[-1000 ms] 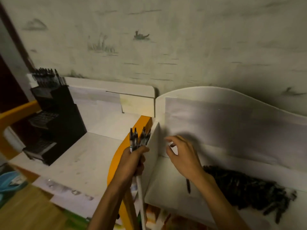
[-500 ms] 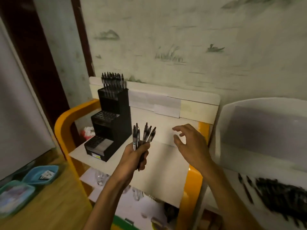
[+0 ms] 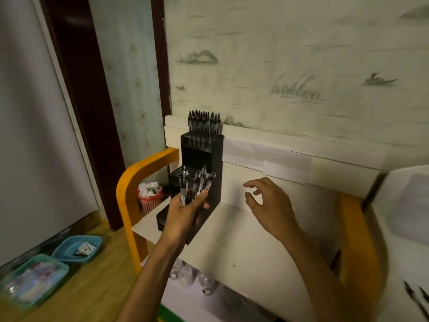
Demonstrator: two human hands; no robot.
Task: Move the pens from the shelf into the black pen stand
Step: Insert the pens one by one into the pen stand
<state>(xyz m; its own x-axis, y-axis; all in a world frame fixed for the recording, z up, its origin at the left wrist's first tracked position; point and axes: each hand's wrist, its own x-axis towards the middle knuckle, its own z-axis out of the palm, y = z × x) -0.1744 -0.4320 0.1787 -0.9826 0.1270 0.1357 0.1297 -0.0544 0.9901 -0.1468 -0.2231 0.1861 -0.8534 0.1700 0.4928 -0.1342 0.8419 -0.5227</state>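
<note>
My left hand [image 3: 185,211] grasps a bunch of black-and-clear plastic pens [image 3: 197,183], their tips fanning upward, just in front of the black three-step plastic pen stand [image 3: 201,156] at the left end of the white shelf [image 3: 243,240]. The stand's top step already holds a row of upright pens, and my hand hides part of its lower steps. My right hand [image 3: 269,205] hovers empty over the shelf with relaxed, loosely curved fingers, and at the blurred right edge a few more dark pens [image 3: 417,298] are cut off.
</note>
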